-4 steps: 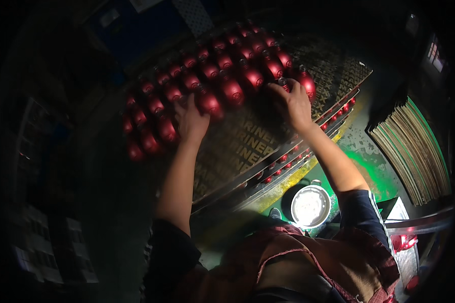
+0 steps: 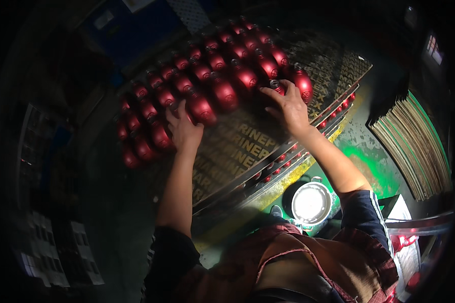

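Rows of glossy red bulb-shaped bottles [image 2: 224, 93] with short clear necks stand on a dark printed board [image 2: 237, 146]. At the front row, my left hand [image 2: 185, 132] has its fingers around one red bottle, mostly hidden behind the hand, beside a fully visible one [image 2: 201, 107]. My right hand [image 2: 292, 112] reaches over another red bottle [image 2: 276, 88]; its neck shows between the fingers, and my palm hides the lower body. Just right of that hand stands one more red bottle [image 2: 302, 85].
Beneath the board are further layers holding small-looking red pieces [image 2: 282, 157]. A brightly lit round pot [image 2: 311, 203] stands below the board's near edge. To the right leans a stack of thin boards [image 2: 414, 149]. Far left lies in shadow.
The view has shifted slightly, so bottles and hands sit a little further left. My right thumb now shows apart from the index finger. Both hands stay at the same bottles.
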Action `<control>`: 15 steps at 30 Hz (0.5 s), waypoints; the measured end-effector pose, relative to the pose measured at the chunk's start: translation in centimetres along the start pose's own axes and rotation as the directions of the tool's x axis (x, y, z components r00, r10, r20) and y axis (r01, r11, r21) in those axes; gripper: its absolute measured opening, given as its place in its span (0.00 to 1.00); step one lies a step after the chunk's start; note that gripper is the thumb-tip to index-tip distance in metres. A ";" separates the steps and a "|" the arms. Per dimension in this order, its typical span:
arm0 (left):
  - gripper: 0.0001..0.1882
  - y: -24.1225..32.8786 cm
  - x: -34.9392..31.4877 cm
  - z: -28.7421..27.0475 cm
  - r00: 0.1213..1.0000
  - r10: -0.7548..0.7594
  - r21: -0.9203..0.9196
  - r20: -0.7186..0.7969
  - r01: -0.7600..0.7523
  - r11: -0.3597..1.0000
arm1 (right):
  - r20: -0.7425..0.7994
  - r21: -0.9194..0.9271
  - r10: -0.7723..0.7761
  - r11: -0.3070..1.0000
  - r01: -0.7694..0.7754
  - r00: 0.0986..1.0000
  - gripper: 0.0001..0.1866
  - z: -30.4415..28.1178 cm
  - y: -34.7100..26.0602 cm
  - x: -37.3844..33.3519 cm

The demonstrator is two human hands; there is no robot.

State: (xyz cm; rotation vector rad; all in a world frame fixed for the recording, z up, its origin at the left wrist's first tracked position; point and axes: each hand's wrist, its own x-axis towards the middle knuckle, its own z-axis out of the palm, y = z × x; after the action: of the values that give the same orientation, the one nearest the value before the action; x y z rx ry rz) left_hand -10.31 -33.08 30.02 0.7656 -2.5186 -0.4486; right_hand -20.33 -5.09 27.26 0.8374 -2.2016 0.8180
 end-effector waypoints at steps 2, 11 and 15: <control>0.47 -0.2 -0.7 0.2 0.998 0.033 -0.020 -0.044 -0.034 0.999 | 0.040 -0.006 0.028 1.000 -0.028 0.999 0.32 0.0 0.2 -0.3; 0.43 -6.0 -9.3 -3.8 0.939 0.325 -0.444 -0.113 -0.341 0.829 | -0.171 0.232 0.104 0.971 -0.063 0.980 0.28 -5.7 -1.8 -7.8; 0.43 -8.3 -16.9 -5.6 0.900 0.308 -0.949 0.308 0.312 0.037 | -0.118 0.548 0.713 0.627 -0.554 0.692 0.31 -12.5 -6.9 -16.6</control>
State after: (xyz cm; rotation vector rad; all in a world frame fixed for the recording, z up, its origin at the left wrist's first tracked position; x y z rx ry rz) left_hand 8.63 -30.63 25.50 -0.0186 -1.6286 -2.3320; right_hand -1.26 5.36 24.89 0.0274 -2.0026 1.7727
